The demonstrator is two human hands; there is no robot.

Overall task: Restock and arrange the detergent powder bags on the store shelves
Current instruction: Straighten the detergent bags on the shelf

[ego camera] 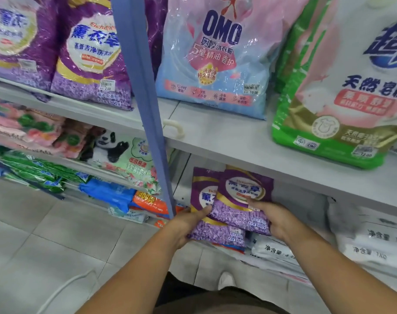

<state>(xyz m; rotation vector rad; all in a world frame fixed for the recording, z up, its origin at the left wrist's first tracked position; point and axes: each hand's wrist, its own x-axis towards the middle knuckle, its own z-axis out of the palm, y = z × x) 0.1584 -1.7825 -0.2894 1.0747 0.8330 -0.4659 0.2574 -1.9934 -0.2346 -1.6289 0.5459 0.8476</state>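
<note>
Two small purple lavender detergent bags overlap below the middle shelf. My left hand (188, 223) grips the lower-left edge of the rear bag (204, 200), thumb on its front. My right hand (274, 219) grips the right side of the front bag (242, 200), thumb on its face. Both bags are upright, tilted slightly, above white bags on the low shelf. Two larger purple bags of the same brand (91, 53) stand on the upper left shelf.
A blue upright post (145, 98) divides the shelving. A blue-pink OMO bag (218, 57) and a green-pink bag (342, 94) stand on the grey shelf (227, 137). White bags (372, 243) lie low right; panda, green, blue and orange bags stack at left. Tiled floor below.
</note>
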